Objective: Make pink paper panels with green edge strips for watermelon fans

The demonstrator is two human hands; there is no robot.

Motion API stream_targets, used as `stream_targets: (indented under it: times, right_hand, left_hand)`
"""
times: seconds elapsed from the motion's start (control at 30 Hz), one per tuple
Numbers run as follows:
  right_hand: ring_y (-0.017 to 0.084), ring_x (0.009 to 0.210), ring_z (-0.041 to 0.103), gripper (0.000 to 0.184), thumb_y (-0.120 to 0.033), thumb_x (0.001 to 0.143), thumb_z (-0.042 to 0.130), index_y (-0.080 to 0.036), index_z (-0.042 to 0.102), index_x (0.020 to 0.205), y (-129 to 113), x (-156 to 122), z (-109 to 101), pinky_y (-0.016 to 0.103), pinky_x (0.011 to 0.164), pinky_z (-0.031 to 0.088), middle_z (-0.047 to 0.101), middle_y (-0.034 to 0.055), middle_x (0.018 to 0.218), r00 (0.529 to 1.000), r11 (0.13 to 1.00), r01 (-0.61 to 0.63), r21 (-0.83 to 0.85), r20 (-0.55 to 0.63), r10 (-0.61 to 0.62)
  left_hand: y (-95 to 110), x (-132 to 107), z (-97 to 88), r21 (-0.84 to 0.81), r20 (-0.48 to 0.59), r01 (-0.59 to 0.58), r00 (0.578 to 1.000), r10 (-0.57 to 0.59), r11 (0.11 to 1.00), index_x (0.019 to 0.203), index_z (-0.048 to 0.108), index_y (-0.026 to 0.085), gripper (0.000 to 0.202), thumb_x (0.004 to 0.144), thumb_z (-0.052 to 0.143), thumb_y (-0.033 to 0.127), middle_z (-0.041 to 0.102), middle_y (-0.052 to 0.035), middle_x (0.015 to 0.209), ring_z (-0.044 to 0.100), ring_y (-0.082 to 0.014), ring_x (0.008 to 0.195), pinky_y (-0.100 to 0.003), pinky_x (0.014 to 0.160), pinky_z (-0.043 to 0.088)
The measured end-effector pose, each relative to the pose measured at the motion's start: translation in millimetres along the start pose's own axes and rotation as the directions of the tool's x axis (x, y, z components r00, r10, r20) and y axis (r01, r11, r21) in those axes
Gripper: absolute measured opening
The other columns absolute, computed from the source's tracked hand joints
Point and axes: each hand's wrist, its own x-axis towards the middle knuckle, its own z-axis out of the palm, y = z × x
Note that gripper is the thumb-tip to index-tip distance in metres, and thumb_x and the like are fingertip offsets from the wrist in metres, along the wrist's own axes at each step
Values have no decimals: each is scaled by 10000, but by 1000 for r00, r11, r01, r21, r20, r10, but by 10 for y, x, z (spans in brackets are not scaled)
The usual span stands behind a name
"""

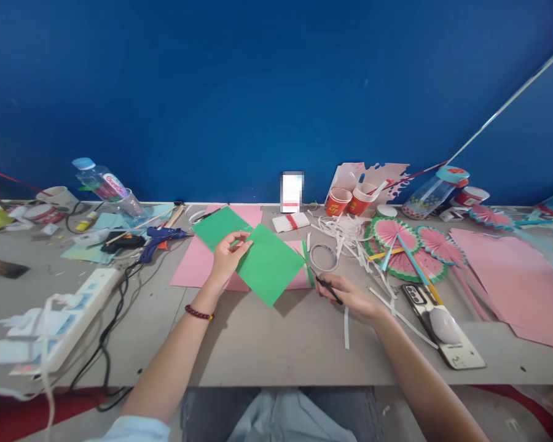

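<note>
My left hand [228, 255] pinches the upper edge of a green paper sheet [267, 267] and holds it tilted above the table. My right hand [350, 298] is closed round a pair of black-handled scissors [323, 283] whose blades meet the sheet's right edge. There a narrow green strip [308, 265] hangs partly cut off. Pink paper [196, 264] lies flat under the green sheet. A beaded bracelet [199, 314] is on my left wrist.
Left: a blue glue gun [159, 238], a power strip [69, 319] with cables, a tipped bottle [104, 184]. Right: red paper cups [350, 199], white paper scraps [345, 236], watermelon paper fans [403, 245], a phone [442, 325], a big pink sheet [516, 282]. A tape ring [323, 257] lies by the scissors.
</note>
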Motion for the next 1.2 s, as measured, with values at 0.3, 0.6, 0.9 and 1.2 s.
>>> stream_targets:
  times: [0.3, 0.6, 0.9, 1.2]
  right_hand:
    - [110, 624, 359, 419, -600, 815, 542, -189, 474, 777, -11, 0, 11, 249, 541, 273, 391, -20, 717, 1000, 1000, -20, 6, -11, 20]
    - [107, 604, 328, 417, -599, 815, 535, -195, 459, 746, -45, -14, 17, 248, 532, 260, 356, -37, 667, 1000, 1000, -18, -14, -26, 17]
    - [105, 607, 345, 433, -612, 811, 535, -191, 462, 738, -44, -14, 22, 245, 531, 265, 379, -33, 670, 999, 999, -18, -32, -33, 17]
    - [98, 592, 336, 413, -591, 808, 550, -193, 462, 741, -34, -9, 26, 238, 515, 262, 373, -35, 670, 999, 999, -36, -6, -32, 36]
  left_hand:
    - [0, 1, -3, -4, 19, 24, 1000, -24, 1000, 899, 682, 175, 360, 650, 750, 425, 669, -36, 886, 589, -111, 671, -197, 566, 458]
    - [-14, 14, -8, -16, 41, 16, 999, -15, 1000, 887, 679, 175, 371, 634, 758, 434, 658, -33, 858, 587, -113, 665, -199, 559, 460]
    - [-23, 12, -10, -17, 61, 28, 998, -27, 999, 902, 671, 174, 376, 647, 748, 441, 660, -35, 878, 591, -111, 666, -200, 568, 462]
    - [-36, 14, -15, -27, 63, 34, 997, -32, 999, 900, 669, 176, 388, 637, 761, 446, 651, -34, 888, 594, -119, 713, -207, 611, 474]
